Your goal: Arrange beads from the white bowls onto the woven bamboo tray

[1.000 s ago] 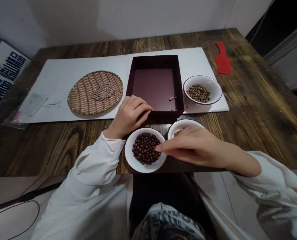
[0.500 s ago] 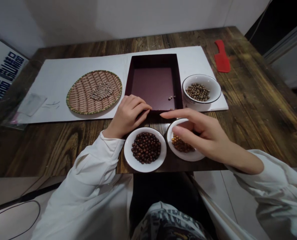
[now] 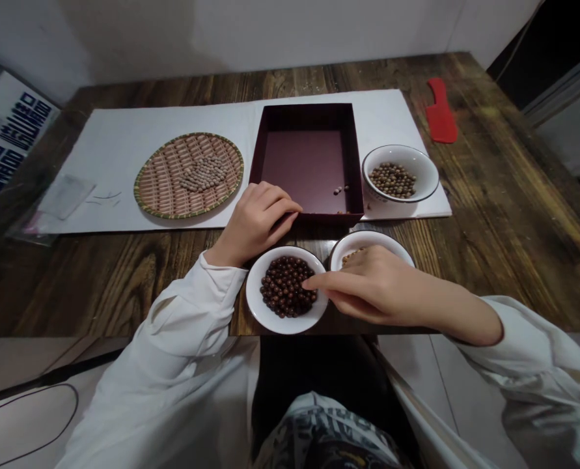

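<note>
Low in the middle of the frame, a white bowl (image 3: 256, 307) of dark brown beads (image 3: 284, 286) stands on the wooden table (image 3: 504, 254), and the right hand (image 3: 368, 286) reaches into it from the right. Its fingers are drawn narrow, with a fingertip at the beads; whether one is pinched cannot be told. Beneath that hand, partly hidden, sits a second bowl (image 3: 394, 244) with yellowish beads (image 3: 351, 256). The left hand (image 3: 260, 218), at the centre, rests at the near left corner of a maroon box (image 3: 302, 159), thumb and forefinger close together at its rim; whether they grip it is unclear. A few loose beads (image 3: 339, 190) lie inside, towards the right. Just right of the box, a third bowl (image 3: 429, 179) contains olive-brown beads (image 3: 392, 181). Left of centre, a round woven tray (image 3: 157, 185) bears pale beads (image 3: 204, 174) on a white board (image 3: 107, 140). At upper right lies a red comb (image 3: 441, 120).
</note>
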A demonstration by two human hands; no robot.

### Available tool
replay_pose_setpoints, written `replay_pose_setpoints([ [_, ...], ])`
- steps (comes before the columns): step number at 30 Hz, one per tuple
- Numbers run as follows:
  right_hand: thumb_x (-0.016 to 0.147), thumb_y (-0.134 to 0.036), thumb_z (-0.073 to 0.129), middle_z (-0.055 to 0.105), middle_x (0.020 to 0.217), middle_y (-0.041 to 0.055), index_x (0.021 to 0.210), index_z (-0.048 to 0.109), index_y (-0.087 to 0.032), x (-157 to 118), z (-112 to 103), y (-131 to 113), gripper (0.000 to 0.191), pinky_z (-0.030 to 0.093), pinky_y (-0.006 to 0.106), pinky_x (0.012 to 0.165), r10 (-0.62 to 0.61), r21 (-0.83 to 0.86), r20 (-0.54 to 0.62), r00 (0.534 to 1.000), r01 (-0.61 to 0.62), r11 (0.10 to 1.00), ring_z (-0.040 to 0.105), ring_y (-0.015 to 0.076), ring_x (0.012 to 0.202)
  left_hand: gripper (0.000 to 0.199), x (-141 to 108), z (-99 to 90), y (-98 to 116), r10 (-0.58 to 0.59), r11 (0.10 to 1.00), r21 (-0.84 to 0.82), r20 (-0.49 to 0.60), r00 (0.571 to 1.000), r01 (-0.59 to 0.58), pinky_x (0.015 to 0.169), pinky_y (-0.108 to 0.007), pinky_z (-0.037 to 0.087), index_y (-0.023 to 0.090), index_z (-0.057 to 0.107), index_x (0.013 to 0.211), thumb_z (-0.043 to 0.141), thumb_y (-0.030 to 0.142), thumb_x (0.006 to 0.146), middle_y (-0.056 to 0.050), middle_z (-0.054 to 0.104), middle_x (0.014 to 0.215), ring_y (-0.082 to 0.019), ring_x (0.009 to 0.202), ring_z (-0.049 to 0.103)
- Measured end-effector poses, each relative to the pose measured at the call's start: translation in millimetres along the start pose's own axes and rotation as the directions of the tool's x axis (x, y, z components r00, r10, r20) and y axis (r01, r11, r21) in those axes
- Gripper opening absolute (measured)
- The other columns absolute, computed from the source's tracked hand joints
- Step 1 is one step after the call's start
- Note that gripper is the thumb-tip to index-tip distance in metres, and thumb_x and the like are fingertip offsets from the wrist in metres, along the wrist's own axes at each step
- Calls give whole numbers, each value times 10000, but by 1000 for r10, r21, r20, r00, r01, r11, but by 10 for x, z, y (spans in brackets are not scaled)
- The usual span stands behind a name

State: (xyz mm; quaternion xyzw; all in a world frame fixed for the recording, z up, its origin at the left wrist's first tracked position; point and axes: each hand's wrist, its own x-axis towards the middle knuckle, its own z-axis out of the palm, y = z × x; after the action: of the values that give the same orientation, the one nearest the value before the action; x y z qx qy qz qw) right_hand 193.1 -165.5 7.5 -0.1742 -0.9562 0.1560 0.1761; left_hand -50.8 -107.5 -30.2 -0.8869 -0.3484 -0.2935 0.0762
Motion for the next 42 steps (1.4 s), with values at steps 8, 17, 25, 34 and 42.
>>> replay_pose_setpoints([
  [8, 906, -117, 440, 627, 553, -7, 1034, 693, -142, -14, 93, 32, 285, 239, 306, 525, -63, -140, 70, 996, 73, 987, 470, 121, 446, 180, 2, 2, 1, -13, 1000, -2, 15, 1000, 13, 791, -353, 427, 180, 653, 993, 497, 267, 973, -61, 650, 929, -201, 902, 575],
  [17, 903, -116, 449, 628, 537, 4, 1026, 704, -141, -8, 132, 29, 284, 186, 308, 523, -48, -162, 92, 995, 63, 985, 420, 116, 427, 153, 2, 1, -1, -25, 999, -24, 21, 999, 25, 797, -359, 432, 185, 646, 989, 514, 260, 966, -57, 646, 926, -204, 911, 585],
  [25, 916, -113, 444, 628, 572, 25, 1154, 689, -114, 3, 106, 27, 342, 239, 289, 535, -12, -36, 57, 998, 14, 999, 444, 121, 473, 152, -2, 9, -5, 3, 1000, 2, 6, 1000, -3, 781, -354, 435, 183, 643, 991, 511, 255, 967, -56, 648, 923, -204, 897, 588],
  [34, 938, -154, 385, 244, 509, -86, 1019, 616, -170, 102, -116, 23, 245, 189, 201, 421, 602, 942, 269, 752, -334, -3, 175, 73, 424, 153, -1, 1, -1, -2, 1000, -14, 9, 1000, 2, 794, -363, 431, 188, 642, 1000, 509, 256, 968, -60, 656, 929, -208, 913, 583],
  [42, 904, -69, 310, 394, 616, -29, 936, 585, -138, 176, -181, 83, 285, 258, 165, 427, 521, 786, 545, 657, -184, -590, 254, 57, 460, 161, 4, 0, 0, -17, 1000, -12, 20, 1000, 17, 795, -361, 421, 187, 646, 995, 506, 262, 970, -57, 656, 936, -200, 910, 571],
])
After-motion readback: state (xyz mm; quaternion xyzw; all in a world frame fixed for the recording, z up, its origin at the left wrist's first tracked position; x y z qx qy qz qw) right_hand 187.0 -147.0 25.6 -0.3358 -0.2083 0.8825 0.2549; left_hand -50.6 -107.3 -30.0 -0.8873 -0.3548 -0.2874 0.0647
